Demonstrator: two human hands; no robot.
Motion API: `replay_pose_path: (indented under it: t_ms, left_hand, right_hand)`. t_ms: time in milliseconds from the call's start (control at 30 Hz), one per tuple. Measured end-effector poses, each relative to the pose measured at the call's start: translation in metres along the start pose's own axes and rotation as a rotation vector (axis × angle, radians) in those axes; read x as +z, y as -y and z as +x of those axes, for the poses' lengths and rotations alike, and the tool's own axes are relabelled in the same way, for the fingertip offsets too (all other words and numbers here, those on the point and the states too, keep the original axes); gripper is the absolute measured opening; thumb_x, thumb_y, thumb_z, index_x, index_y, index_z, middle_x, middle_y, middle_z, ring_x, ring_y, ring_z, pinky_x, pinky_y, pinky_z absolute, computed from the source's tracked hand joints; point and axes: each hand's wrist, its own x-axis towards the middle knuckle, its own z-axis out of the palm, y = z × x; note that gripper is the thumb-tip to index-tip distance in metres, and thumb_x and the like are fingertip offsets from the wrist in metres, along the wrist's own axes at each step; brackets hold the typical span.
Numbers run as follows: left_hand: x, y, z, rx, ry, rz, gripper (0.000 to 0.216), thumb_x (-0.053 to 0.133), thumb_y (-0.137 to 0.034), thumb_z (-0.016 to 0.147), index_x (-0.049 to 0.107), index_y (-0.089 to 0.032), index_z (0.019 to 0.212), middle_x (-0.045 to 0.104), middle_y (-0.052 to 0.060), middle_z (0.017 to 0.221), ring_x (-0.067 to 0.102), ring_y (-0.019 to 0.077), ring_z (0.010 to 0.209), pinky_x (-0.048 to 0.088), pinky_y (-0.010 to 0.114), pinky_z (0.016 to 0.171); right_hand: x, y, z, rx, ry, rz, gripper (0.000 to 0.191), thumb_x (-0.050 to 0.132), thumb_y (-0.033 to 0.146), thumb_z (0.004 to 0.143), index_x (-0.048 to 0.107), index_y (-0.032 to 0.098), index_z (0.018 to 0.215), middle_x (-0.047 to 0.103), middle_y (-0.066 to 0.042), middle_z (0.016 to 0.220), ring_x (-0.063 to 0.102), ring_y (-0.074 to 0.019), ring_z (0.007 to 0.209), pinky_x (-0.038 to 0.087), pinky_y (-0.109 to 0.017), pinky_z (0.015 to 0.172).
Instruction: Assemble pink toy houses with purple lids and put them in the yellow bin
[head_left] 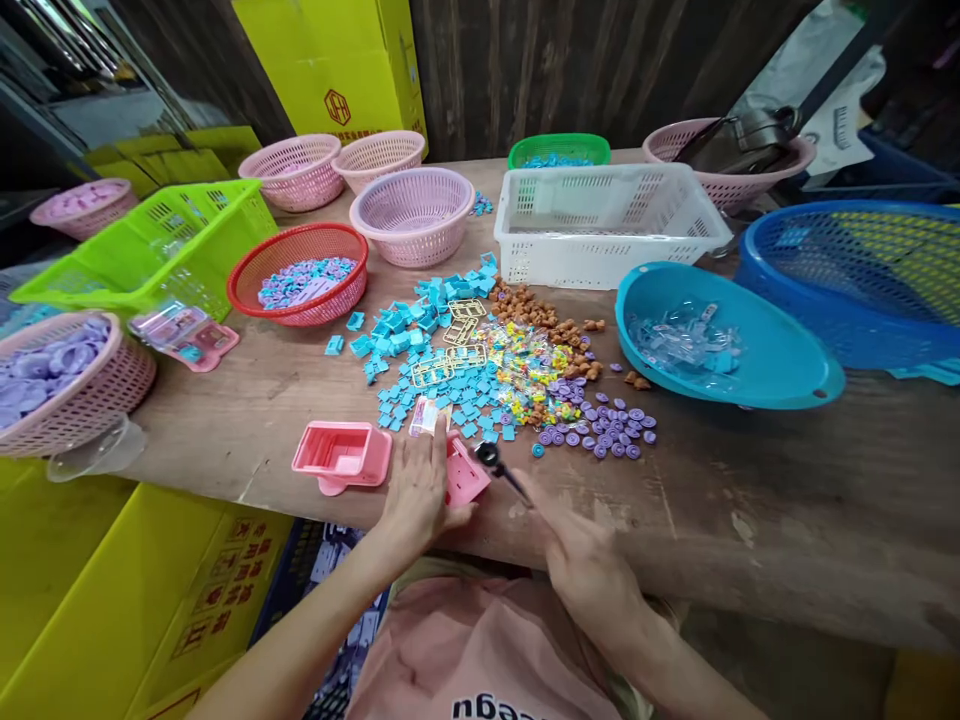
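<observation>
My left hand (421, 488) is closed around the near side of a small pink plastic part (466, 474), pressing it against the table; the fingers partly cover it. A small hammer (489, 456) with a dark round head and thin handle is gripped in my right hand (592, 560), its head just above the pink part's right edge. Left of my left hand sits an open pink plastic box (342, 456). A small printed card (430, 416) lies by my left fingertips. Beyond are loose blue plastic pieces (471, 395) and purple round pieces (600, 428).
Brown pieces (536, 305) and small colourful packets (525, 365) lie mid-table. A red basket (300, 310), white basket (607, 255), turquoise basin (780, 370) and green basket (135, 290) surround the heap. Yellow cartons (187, 580) stand below at left.
</observation>
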Motion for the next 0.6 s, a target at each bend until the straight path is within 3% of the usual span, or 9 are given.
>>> replay_pose_path:
  t_ms: [100, 267, 400, 500, 600]
  left_hand:
    - [0.000, 0.001, 0.001, 0.014, 0.011, 0.004, 0.126, 0.070, -0.037, 0.061, -0.030, -0.018, 0.135, 0.034, 0.026, 0.139, 0.036, 0.0415, 0.127, 0.024, 0.061, 0.105]
    - [0.006, 0.002, 0.001, -0.012, -0.004, 0.004, 0.117, 0.068, -0.036, 0.060, -0.014, -0.009, 0.139, 0.038, 0.029, 0.136, 0.037, 0.0414, 0.127, 0.023, 0.062, 0.106]
    - [0.001, 0.000, 0.001, -0.063, -0.034, -0.083, 0.105, 0.067, -0.028, 0.057, 0.005, -0.008, 0.140, 0.042, 0.026, 0.134, 0.036, 0.0409, 0.128, 0.023, 0.062, 0.107]
    - [-0.007, 0.001, -0.006, -0.051, -0.106, -0.360, 0.097, 0.065, -0.025, 0.059, 0.011, -0.015, 0.139, 0.039, 0.021, 0.137, 0.033, 0.0366, 0.131, 0.028, 0.056, 0.107]
    - [-0.012, 0.003, -0.017, -0.017, -0.098, -0.724, 0.094, 0.066, -0.030, 0.062, 0.011, -0.021, 0.137, 0.038, 0.016, 0.137, 0.040, 0.0299, 0.127, 0.035, 0.047, 0.105]
  right_hand:
    - [0.005, -0.008, 0.005, 0.085, 0.136, -0.069, 0.043, 0.030, 0.019, 0.091, 0.050, 0.018, 0.129, 0.073, -0.006, 0.086, 0.069, -0.0202, 0.068, 0.056, -0.030, 0.058]
    - [0.013, 0.001, 0.018, 0.015, 0.073, -0.020, 0.048, 0.029, 0.015, 0.089, 0.044, 0.022, 0.134, 0.071, -0.007, 0.097, 0.068, -0.0172, 0.077, 0.055, -0.027, 0.068]
    - [0.018, 0.006, 0.026, 0.073, 0.130, -0.062, 0.043, 0.030, 0.023, 0.091, 0.053, 0.022, 0.127, 0.071, -0.004, 0.071, 0.065, -0.0179, 0.059, 0.050, -0.025, 0.053]
    - [-0.009, -0.003, 0.020, 0.148, -0.015, -0.077, 0.044, 0.030, 0.034, 0.093, 0.056, 0.021, 0.125, 0.068, -0.004, 0.063, 0.057, -0.0152, 0.046, 0.045, -0.023, 0.048]
    - [-0.058, -0.033, 0.001, 0.343, -0.212, -0.256, 0.047, 0.032, 0.041, 0.091, 0.058, 0.017, 0.123, 0.067, -0.006, 0.059, 0.050, -0.0136, 0.039, 0.039, -0.023, 0.041]
